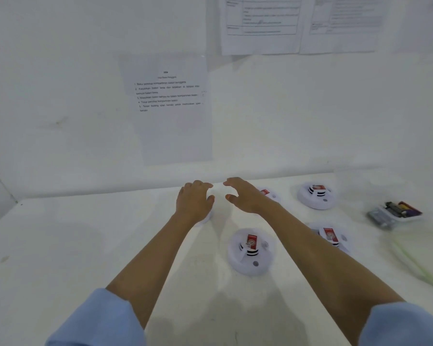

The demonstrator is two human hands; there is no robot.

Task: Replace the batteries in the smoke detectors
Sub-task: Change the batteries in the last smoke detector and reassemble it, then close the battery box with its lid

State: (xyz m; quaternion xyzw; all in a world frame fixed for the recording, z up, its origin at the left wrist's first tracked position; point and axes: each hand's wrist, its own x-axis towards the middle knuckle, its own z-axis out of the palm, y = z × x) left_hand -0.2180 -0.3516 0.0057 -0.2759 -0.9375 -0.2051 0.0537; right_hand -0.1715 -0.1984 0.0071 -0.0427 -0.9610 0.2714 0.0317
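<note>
Both hands reach out over the white table (85, 245), left grip (194, 199) and right grip (243, 196) spread apart, holding nothing. A detector (251, 250) lies nearer than them, another (315, 194) right of the right grip, batteries (398, 211) farther right.

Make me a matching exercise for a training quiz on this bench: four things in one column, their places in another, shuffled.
1. left hand
2. nearest smoke detector
3. tray of batteries
4. instruction sheet

A. taped on the wall
B. far right of the table
C. between the two forearms
D. open, over a mostly hidden white detector

Pairs: 1-D, 2-C, 3-B, 4-A
</note>
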